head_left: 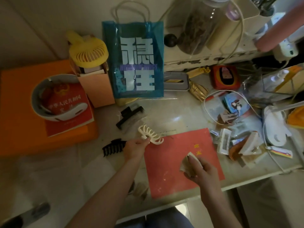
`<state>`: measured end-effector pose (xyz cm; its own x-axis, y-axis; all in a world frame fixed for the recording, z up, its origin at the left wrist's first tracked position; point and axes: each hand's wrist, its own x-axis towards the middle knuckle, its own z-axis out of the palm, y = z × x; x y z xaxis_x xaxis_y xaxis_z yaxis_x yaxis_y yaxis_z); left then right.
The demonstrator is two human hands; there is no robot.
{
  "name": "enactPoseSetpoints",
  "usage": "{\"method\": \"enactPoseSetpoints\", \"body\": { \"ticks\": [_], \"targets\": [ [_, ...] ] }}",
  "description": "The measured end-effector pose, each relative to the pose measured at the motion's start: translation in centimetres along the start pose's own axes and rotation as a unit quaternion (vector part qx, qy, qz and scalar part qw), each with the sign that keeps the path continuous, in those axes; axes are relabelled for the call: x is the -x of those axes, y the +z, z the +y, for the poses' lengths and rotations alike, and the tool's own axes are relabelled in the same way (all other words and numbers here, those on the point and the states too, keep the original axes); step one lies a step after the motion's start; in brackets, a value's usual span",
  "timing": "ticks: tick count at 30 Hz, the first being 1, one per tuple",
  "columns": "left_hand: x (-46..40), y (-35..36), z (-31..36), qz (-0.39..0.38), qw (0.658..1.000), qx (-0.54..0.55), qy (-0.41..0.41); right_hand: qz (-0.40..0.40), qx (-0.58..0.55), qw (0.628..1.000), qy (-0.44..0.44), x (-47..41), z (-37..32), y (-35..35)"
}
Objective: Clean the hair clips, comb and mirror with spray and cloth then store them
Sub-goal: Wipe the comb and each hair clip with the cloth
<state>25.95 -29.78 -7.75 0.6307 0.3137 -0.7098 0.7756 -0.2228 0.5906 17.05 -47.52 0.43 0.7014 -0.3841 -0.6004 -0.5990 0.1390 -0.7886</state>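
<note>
Left hand [134, 149] pinches a cream clip [150, 134] by one end, fingers curled on it; the clip's teeth point up and right, just above the far left corner of a red folder [172, 181]. Right hand [199, 170] grips a folded beige cloth [187, 163], thumb on top, held over the folder near its middle (cloth and clip are apart).

A black clip [113, 148] lies on the surface [179, 112] just left of the left hand. A second black clip [130, 116], the boxy kind, lies farther back, below a blue bag [136, 60] that stands upright.

Left side: an orange box [19, 112] carries a red booklet [70, 111] with a white curved device [54, 102] on top. A yellow fan [88, 52] sits behind it on a pink carton [97, 89].

Right side: clutter of cables, clear packets and small white items; cannot pick out a comb, mirror or spray there with certainty. A large clear jar [199, 28] stands on the far shelf.
</note>
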Motion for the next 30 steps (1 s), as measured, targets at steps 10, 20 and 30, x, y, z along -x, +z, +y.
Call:
{"method": "enactPoseSetpoints", "body": {
  "ticks": [10, 20, 30],
  "targets": [
    [-1.4, 1.0, 0.0, 0.013, 0.995, 0.072, -0.064, -0.014, 0.001, 1.0, 0.018, -1.1, 2.0, -0.2],
    [1.6, -0.1, 0.7, 0.027, 0.992, 0.116, -0.045, -0.034, 0.005, 0.999, 0.008, 0.2, 1.0, -0.7],
    [8.3, -4.2, 3.4, -0.051, 0.981, 0.184, 0.038, -0.043, -0.015, 0.997, -0.065, 2.2, -3.0, 0.3]
  ]
}}
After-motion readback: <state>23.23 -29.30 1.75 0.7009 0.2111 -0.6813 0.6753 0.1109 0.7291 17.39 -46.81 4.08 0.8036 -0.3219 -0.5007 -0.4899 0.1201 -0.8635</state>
